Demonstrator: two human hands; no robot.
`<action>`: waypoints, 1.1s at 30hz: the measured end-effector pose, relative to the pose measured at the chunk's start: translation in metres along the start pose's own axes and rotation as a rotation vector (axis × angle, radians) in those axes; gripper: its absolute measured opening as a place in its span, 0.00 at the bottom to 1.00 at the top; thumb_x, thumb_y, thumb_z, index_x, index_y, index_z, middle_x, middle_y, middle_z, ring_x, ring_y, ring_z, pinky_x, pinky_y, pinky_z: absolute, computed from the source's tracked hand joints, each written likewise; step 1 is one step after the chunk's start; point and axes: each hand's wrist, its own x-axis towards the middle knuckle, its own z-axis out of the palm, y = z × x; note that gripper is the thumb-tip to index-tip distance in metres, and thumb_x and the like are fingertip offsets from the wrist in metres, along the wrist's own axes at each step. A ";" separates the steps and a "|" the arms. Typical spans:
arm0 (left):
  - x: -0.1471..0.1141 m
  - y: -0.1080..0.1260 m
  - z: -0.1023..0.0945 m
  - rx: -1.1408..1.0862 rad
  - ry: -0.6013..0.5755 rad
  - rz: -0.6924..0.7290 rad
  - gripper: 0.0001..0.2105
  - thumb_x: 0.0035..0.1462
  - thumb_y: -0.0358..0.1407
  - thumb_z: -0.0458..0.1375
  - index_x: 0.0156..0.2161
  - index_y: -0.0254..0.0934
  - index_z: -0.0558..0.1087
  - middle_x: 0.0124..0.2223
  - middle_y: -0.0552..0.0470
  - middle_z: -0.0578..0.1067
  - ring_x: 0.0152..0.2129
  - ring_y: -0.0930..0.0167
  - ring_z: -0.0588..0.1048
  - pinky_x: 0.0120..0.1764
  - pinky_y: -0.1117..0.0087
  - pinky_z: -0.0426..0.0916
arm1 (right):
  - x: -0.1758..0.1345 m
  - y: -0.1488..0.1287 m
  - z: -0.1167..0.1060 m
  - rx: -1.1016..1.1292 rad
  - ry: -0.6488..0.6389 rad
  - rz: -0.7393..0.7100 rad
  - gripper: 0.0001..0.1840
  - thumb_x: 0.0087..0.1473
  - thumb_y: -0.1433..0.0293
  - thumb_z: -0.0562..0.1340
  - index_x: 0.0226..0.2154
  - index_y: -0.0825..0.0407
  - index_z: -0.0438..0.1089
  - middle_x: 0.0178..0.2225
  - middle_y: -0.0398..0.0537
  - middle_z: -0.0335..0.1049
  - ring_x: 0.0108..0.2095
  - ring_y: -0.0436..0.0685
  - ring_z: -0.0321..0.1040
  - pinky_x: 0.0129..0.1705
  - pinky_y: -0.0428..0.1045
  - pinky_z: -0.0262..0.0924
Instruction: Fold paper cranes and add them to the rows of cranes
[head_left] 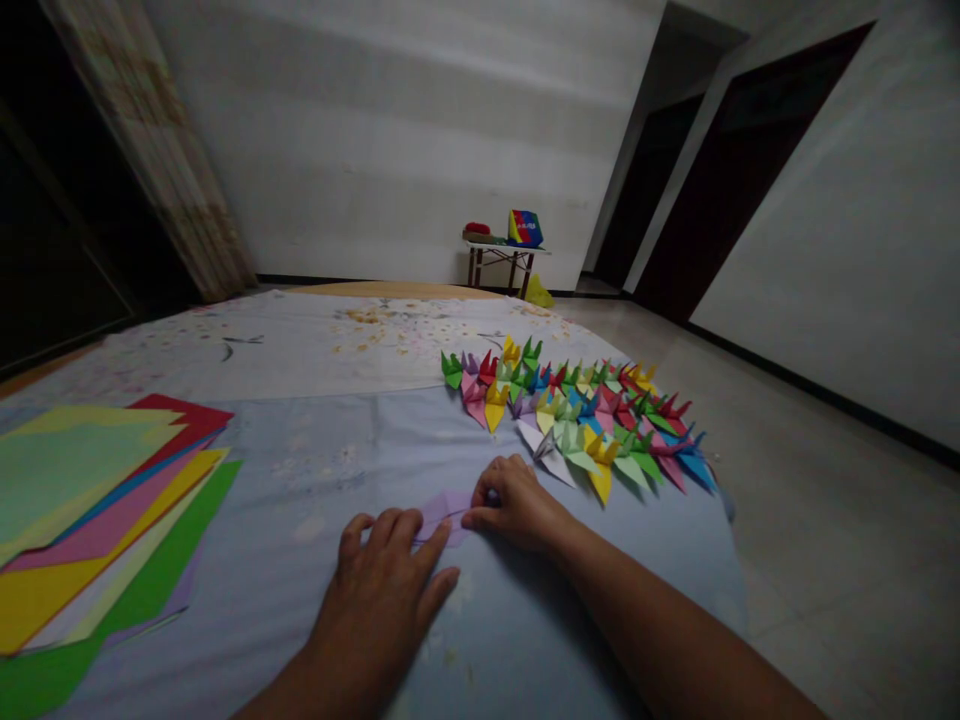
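A small folded piece of purple origami paper (447,508) lies on the blue cloth between my hands. My left hand (390,570) rests palm down with its fingers spread, the fingertips pressing the paper's left side. The thumb and index finger of my right hand (517,505) pinch the paper's right edge. Part of the paper is hidden beneath my fingers. Just beyond my right hand, many folded paper cranes (570,452) in several colours stand close together.
On the left lies a fanned stack of coloured paper sheets (82,490). A floral cloth (315,345) covers the table's far part. Against the back wall, a small side table (499,250) bears a colourful box (525,228). Tiled floor (810,500) shows at the right.
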 end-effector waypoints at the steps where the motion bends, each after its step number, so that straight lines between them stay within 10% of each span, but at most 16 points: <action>1: 0.000 -0.001 -0.001 -0.011 0.003 0.003 0.16 0.56 0.39 0.51 0.50 0.45 0.70 0.47 0.44 0.72 0.46 0.57 0.66 0.48 0.48 0.52 | 0.000 0.000 -0.002 0.010 -0.012 0.001 0.11 0.43 0.60 0.66 0.26 0.51 0.72 0.32 0.46 0.65 0.39 0.56 0.56 0.40 0.50 0.50; 12: 0.002 -0.012 0.001 -0.099 0.115 0.060 0.13 0.58 0.41 0.50 0.46 0.46 0.71 0.41 0.49 0.72 0.41 0.62 0.66 0.46 0.52 0.52 | -0.010 -0.002 -0.019 0.055 0.107 -0.085 0.04 0.50 0.70 0.60 0.31 0.52 0.70 0.30 0.45 0.67 0.32 0.51 0.61 0.35 0.46 0.54; 16: 0.003 -0.015 0.007 -0.131 0.205 0.045 0.12 0.57 0.42 0.49 0.42 0.42 0.71 0.42 0.48 0.71 0.42 0.63 0.66 0.47 0.53 0.52 | -0.016 -0.011 -0.018 -0.021 -0.056 -0.088 0.07 0.51 0.67 0.59 0.34 0.50 0.69 0.26 0.43 0.68 0.26 0.50 0.62 0.28 0.44 0.51; 33: -0.006 0.003 -0.006 -0.188 0.122 0.030 0.12 0.59 0.40 0.46 0.41 0.40 0.70 0.38 0.50 0.74 0.39 0.64 0.69 0.47 0.54 0.52 | -0.003 -0.010 0.006 0.080 -0.025 -0.402 0.16 0.53 0.76 0.53 0.45 0.52 0.62 0.47 0.51 0.65 0.48 0.53 0.59 0.50 0.51 0.52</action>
